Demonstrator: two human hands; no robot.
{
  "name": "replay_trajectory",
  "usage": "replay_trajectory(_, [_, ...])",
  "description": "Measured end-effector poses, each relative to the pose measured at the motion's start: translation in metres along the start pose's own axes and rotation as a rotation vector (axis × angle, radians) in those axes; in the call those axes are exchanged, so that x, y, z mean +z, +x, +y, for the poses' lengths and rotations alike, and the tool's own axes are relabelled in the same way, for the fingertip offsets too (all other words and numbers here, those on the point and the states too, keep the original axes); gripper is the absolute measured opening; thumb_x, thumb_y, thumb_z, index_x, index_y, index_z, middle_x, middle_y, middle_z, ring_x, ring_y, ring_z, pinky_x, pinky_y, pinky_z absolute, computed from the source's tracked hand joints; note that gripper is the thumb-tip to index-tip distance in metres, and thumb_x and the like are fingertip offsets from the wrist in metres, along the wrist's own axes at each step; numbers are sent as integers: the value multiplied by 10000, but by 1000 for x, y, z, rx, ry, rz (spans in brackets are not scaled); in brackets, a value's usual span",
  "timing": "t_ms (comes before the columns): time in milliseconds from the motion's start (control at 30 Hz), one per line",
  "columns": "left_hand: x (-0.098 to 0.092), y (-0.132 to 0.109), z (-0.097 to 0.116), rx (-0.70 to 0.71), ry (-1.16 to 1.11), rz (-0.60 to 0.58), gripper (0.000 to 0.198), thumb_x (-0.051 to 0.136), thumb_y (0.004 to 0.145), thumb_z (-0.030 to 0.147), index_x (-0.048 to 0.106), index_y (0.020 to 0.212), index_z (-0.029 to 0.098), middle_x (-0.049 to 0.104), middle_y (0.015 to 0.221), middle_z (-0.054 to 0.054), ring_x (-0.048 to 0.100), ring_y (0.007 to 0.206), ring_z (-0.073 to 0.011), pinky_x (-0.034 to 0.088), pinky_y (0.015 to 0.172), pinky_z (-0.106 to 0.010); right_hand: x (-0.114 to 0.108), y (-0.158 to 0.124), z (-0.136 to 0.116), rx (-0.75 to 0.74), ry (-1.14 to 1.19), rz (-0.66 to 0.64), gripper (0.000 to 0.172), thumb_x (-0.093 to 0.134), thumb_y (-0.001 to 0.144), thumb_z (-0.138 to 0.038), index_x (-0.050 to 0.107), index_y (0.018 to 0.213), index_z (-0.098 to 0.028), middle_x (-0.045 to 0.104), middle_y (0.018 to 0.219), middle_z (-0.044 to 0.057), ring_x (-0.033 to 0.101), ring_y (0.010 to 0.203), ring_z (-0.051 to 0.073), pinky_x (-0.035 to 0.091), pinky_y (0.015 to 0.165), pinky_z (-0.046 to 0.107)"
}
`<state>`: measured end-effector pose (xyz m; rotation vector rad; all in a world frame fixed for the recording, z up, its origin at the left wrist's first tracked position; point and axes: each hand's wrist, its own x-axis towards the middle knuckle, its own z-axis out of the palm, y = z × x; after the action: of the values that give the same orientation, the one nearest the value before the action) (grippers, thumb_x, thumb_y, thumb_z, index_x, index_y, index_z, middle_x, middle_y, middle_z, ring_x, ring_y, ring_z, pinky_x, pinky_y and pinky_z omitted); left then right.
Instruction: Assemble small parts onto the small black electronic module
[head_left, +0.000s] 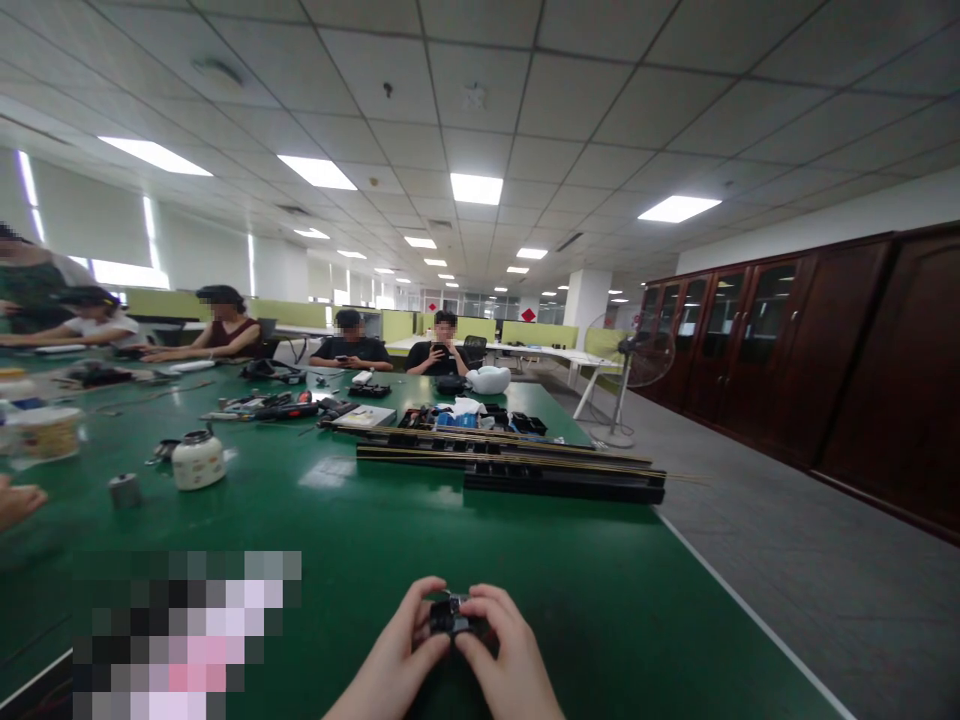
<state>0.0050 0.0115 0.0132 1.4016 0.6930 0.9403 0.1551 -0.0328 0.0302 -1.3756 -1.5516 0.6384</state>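
The green table (360, 540) spread across most of the view, its right edge running back at a slant. Beyond that edge, a row of dark wooden cabinets (795, 360) lined the wall, and a standing fan (628, 390) stood on the floor between them and the table. Two long black rails (566, 488) lay ahead of the hands, side by side and stretched from left to right.

Near the front of the table, the left hand (401, 640) and the right hand (510, 640) met around one piece. Each was clamped on it, thumb on the near side, fingers curled over the far side; the thumb tips were close together. To their left and farther off, a pale round jar (199, 463) stood upright, with a smaller metal cylinder (124, 491) beside it.

Smallest was the small dark piece (444, 617) itself, held between the two hands. Its visible part ran roughly left to right, with lighter shiny patches toward the right; fingers covered its ends, so its true long axis and which end was its front could not be told.
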Motion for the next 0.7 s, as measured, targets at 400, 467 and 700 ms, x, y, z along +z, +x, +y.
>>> replay_trajectory(400, [-15,16,-21,15,-153,-36,499,709,656,354,426,1053,247,649,975,-64,598,962,-240,399,861,-369,4,21,14,33,53,-27,199,565,692,-169,663,856,-223,579,1128,59,558,1025,208,468,788,276])
replay_trajectory(467, [-18,17,-20,8,-171,-54,492,702,667,355,427,1063,254,654,966,-57,600,960,-237,386,879,-373,10,21,22,6,74,11,202,579,680,-174,664,856,-225,586,1120,69,575,990,217,481,738,272])
replay_trajectory(700, [-17,17,-18,-7,-181,-27,538,673,703,292,376,1151,276,638,986,-44,593,974,-226,385,882,-359,20,23,39,-22,114,67,199,565,684,-174,662,845,-242,594,1115,67,601,940,208,491,686,254])
